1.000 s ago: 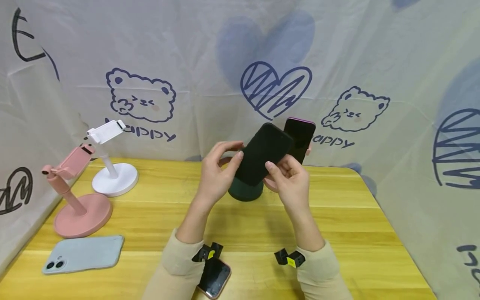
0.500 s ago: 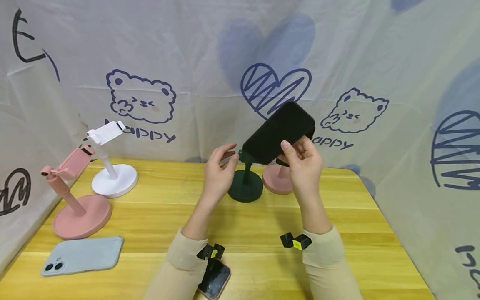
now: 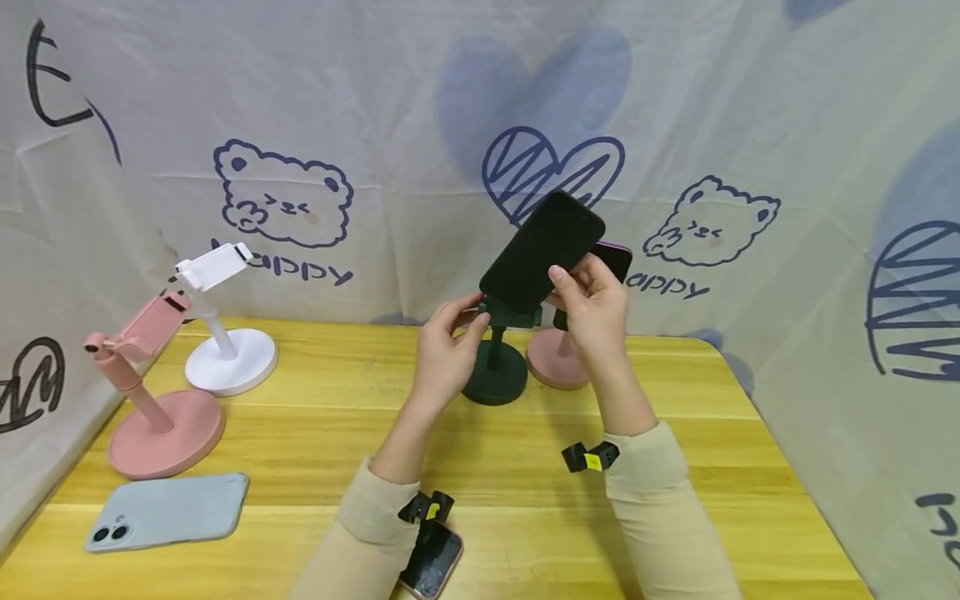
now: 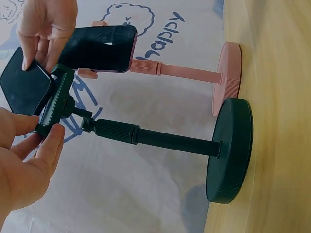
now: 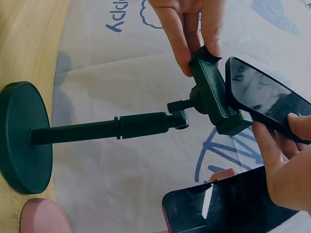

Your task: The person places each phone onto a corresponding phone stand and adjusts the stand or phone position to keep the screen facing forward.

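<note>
My left hand (image 3: 444, 354) pinches one end of the dark green phone stand's clamp (image 5: 211, 94), thumb and fingers at its end tab. My right hand (image 3: 600, 312) holds a black smartphone (image 3: 543, 250) by its side, thumb on the screen face. The phone is tilted, and its lower end overlaps the clamp in the head view. In the right wrist view its edge is right at the clamp's face. The green stand's round base (image 4: 231, 150) stands on the table under both hands, its pole upright.
Behind, a pink stand (image 3: 558, 362) carries a purple-edged phone (image 4: 104, 48). At left are a white stand (image 3: 230, 362), another pink stand (image 3: 167, 433) and a light blue phone (image 3: 168, 511). A small phone (image 3: 433, 560) lies beside my left sleeve. A printed cloth (image 3: 420, 100) hangs behind the table.
My right hand has lifted the black phone off to the upper right, then brought it back left and down to the clamp. My left hand has shifted slightly right onto the clamp's end.
</note>
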Available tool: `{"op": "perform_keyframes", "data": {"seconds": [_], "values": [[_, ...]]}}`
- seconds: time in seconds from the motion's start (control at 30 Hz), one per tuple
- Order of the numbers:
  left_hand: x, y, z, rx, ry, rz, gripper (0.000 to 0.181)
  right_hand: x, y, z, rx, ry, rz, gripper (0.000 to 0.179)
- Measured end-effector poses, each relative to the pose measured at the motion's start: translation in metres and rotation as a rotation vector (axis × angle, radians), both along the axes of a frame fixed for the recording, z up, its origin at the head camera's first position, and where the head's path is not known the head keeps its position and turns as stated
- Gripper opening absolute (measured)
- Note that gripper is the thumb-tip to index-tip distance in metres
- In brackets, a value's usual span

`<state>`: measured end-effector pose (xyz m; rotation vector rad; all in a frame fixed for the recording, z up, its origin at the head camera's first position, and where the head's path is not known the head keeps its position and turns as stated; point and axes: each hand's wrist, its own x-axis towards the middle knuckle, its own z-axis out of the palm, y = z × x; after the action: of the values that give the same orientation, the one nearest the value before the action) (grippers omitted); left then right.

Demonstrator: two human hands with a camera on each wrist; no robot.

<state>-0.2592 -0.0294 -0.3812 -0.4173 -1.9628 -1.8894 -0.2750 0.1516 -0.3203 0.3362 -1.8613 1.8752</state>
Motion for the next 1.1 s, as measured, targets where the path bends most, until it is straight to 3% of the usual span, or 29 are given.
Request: {"op": "perform_keyframes", "data": {"seconds": [0.47,0.67,1.1], "values": [[-0.0005,0.0002,0.0002,0.012,-0.001,0.001,0.034,-0.007,0.0005,-0.0058,-0.014,-0.085,0.07,0.035],[-0.0004,-0.0006,-0.0002,-0.005,0.002,0.007,0.034,-0.0072,0.0001,-0.0091,-0.025,-0.074,0.085,0.036],[-0.0041,0.0014,-0.0046,-0.026,0.018,0.057,0.033,-0.0091,0.0043,-0.0097,0.169,0.002,0.082,0.044]]}}
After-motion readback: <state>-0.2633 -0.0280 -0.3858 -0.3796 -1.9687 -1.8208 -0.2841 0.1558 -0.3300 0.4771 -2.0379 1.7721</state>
